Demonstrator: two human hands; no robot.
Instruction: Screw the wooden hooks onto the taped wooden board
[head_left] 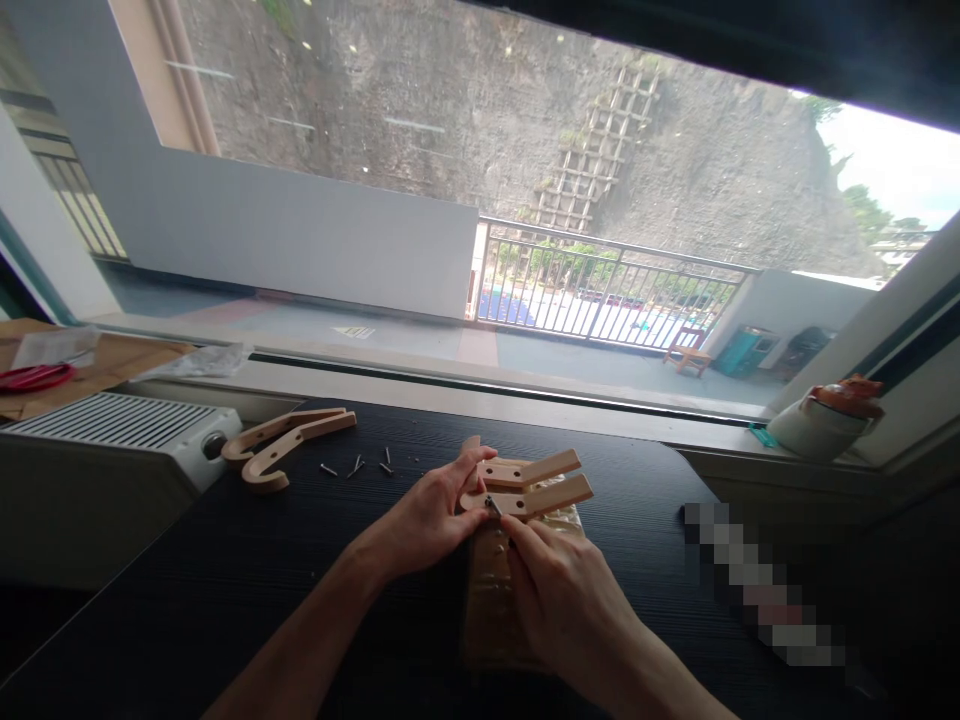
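Observation:
Two light wooden pieces lie side by side on a block in shiny, wrinkled brown wrapping; their straight ends stick out to the right. With its fingers closed round the left ends, my left hand grips the nearer wooden piece. The farther wooden piece shows dark holes. In the fingertips of my right hand is a thin metal tool, its tip at a hole in the nearer piece. My fingers hide most of the tool, so its kind is unclear.
Two wooden hooks lie on the dark table at left, beside several loose screws. A white slatted heater-like unit stands farther left, near red-handled scissors. A pot sits on the windowsill; a blurred object lies right.

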